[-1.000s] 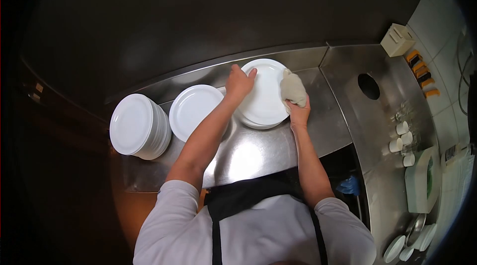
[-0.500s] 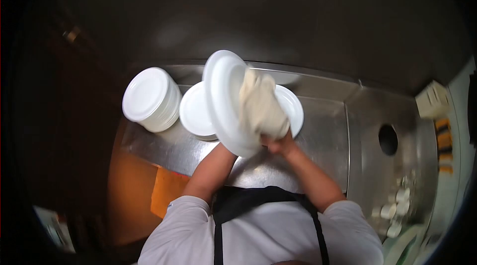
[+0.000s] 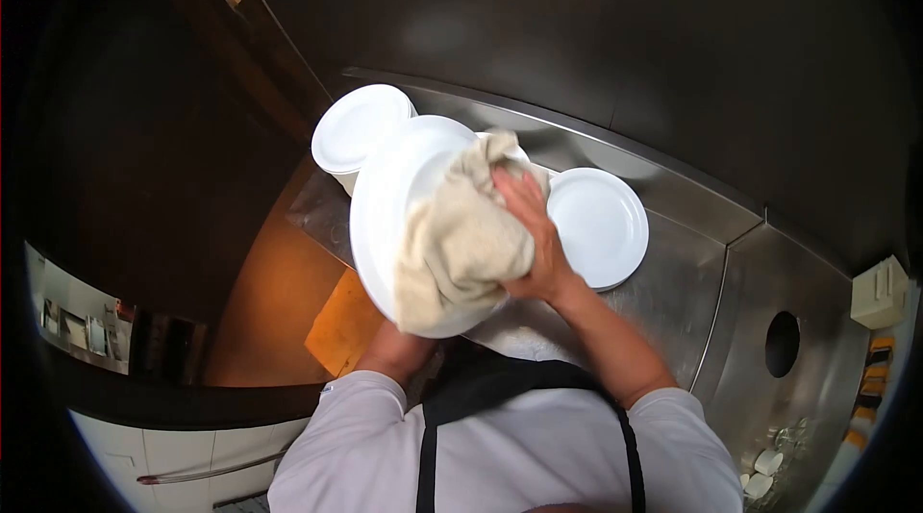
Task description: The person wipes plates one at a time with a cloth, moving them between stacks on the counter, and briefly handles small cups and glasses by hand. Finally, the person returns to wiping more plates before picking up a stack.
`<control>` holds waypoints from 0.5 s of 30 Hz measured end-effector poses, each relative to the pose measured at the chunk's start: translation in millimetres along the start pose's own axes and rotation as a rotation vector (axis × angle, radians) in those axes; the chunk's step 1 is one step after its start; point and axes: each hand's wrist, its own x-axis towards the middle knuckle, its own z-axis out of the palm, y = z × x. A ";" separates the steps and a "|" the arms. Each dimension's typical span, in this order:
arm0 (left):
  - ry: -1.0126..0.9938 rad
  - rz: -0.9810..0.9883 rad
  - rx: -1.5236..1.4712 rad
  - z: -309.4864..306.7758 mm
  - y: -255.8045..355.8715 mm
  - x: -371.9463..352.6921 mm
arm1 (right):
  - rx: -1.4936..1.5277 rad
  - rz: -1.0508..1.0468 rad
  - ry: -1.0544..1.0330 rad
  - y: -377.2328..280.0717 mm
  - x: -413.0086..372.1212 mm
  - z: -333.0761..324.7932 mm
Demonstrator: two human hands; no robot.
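A large white plate [image 3: 380, 215] is tilted up in front of me, off the counter. My left forearm [image 3: 396, 354] runs up behind its lower edge; the plate hides my left hand, which supports it from beneath. My right hand [image 3: 540, 242] grips a beige cloth [image 3: 461, 249], bunched and draped over the plate's face, and presses it there. Left of the plate stands a tall stack of white plates [image 3: 363, 128]. To the right, more white plates [image 3: 598, 225] lie on the counter. Another white plate behind the cloth is mostly covered.
Beneath is a stainless steel counter [image 3: 663, 292] with a raised back edge. At the right are a round dark hole [image 3: 783, 344], small white cups [image 3: 767, 462], and a cream box [image 3: 879, 292] by the wall. An orange panel [image 3: 341, 325] sits lower left.
The plate has turned from nearly edge-on to face me more. The cloth and my right hand have moved lower across its face. My view has rotated and shifted left.
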 end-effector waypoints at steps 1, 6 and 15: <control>0.063 0.050 0.045 5.8 3.9 0.6 | 0.040 0.024 -0.027 1.3 -15.2 5.2; 0.510 0.521 1.274 -9.4 49.1 52.9 | 0.119 0.100 0.039 -31.6 -30.9 9.6; 0.015 0.792 1.318 82.5 70.2 29.0 | 0.533 0.259 1.001 -6.1 14.6 -30.8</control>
